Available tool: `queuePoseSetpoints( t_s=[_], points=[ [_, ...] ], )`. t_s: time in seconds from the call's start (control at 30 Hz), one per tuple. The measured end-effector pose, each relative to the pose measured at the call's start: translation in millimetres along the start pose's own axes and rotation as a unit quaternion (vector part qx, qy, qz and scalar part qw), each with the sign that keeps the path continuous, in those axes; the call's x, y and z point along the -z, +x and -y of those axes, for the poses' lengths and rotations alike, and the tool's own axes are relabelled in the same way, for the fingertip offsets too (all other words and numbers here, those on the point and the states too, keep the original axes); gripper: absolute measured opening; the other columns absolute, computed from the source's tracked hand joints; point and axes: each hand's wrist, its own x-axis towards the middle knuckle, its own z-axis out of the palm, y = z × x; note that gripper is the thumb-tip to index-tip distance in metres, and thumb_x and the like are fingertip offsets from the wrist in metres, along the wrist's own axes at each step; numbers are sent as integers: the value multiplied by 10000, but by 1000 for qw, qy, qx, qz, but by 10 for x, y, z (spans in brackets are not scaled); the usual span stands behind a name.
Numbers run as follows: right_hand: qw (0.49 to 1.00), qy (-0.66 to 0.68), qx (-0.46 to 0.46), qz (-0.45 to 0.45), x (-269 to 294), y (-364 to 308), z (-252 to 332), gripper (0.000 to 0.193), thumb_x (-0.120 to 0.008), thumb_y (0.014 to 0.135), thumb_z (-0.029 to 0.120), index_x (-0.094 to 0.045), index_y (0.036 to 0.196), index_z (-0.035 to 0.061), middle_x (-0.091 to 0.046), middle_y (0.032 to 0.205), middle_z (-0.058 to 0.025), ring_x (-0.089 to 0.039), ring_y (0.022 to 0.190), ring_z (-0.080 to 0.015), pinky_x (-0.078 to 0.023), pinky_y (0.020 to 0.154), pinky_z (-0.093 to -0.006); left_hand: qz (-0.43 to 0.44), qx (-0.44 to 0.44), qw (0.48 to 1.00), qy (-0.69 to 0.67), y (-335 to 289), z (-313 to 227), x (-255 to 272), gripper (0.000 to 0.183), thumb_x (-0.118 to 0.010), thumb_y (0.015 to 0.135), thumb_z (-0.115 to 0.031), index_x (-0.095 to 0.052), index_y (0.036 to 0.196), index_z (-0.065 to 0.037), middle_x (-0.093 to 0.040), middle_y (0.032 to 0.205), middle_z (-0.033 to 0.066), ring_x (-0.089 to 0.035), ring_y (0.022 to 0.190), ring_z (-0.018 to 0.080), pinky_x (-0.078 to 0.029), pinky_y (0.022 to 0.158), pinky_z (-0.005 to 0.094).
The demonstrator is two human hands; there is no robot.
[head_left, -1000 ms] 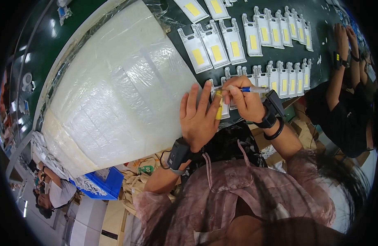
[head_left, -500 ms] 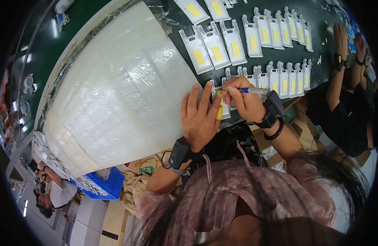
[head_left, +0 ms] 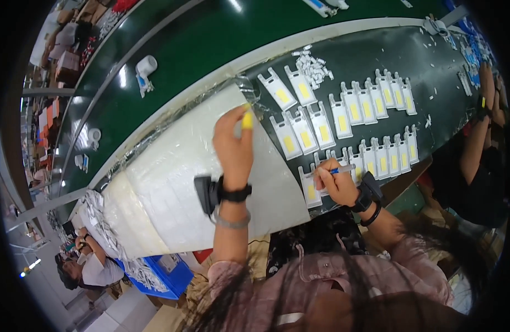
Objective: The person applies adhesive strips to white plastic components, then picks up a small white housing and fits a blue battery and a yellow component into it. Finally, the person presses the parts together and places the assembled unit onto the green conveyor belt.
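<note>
My left hand (head_left: 233, 144) is raised over a white, plastic-wrapped sheet (head_left: 199, 182). Its fingers are curled toward the thumb, which wears a yellow cover (head_left: 247, 120); anything between the fingertips is hidden. In my right hand (head_left: 339, 185) is a slim pen-like tool (head_left: 344, 169) with a blue and clear body, its tip hidden by the fingers. That hand is over the near row of white plates with yellow rectangles, beside the leftmost plate (head_left: 310, 191).
More white plates (head_left: 352, 105) stand in rows on the dark table. Small white pieces (head_left: 315, 69) lie heaped behind them. A green conveyor (head_left: 183, 52) runs along the far side. At right is a co-worker's arm (head_left: 476, 144); a blue bin (head_left: 169, 271) sits at lower left.
My left hand has left the near plate and risen leftward over the wrapped sheet, its spread fingers now curled. The right hand still grips the tool near the plates. The view has shifted.
</note>
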Motion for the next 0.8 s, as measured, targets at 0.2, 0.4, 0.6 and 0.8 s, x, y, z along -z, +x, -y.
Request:
queuePoseSetpoints(
  t_s=[0.2, 0.4, 0.6, 0.8],
  points=[
    [999, 36, -9, 9, 8, 20, 53, 121, -441, 1029, 119, -464, 954, 26, -566, 775, -37, -543, 634, -64, -453, 585, -217, 45, -218, 973, 63, 629, 13, -921, 277, -619, 725, 22, -719, 958, -90, -694, 967, 70, -607, 922, 292, -478, 827, 395],
    [998, 54, -9, 13, 48, 13, 31, 153, -491, 1018, 162, -501, 955, 23, -599, 795, -38, -607, 625, -92, -467, 570, -241, 50, -249, 957, 138, 1016, 30, -1380, 247, -613, 754, 9, -724, 949, -96, -706, 981, 66, -618, 932, 282, -481, 824, 411],
    [998, 42, -16, 34, 69, 6, 61, 128, -465, 1021, 128, -483, 970, 13, -592, 827, -55, -591, 644, -82, -471, 598, -226, 88, -251, 945, 192, 1446, 224, -1433, 225, -627, 758, -65, -756, 928, -138, -717, 933, 43, -622, 919, 263, -468, 812, 374],
    [997, 70, -5, 19, 73, -21, 129, 117, -453, 1022, 112, -483, 968, 12, -592, 827, -54, -581, 656, -82, -469, 613, -231, 158, -365, 862, 313, 1522, 176, -1482, 211, -637, 758, -98, -744, 920, -183, -686, 921, -1, -592, 962, 202, -450, 812, 368]
  ],
)
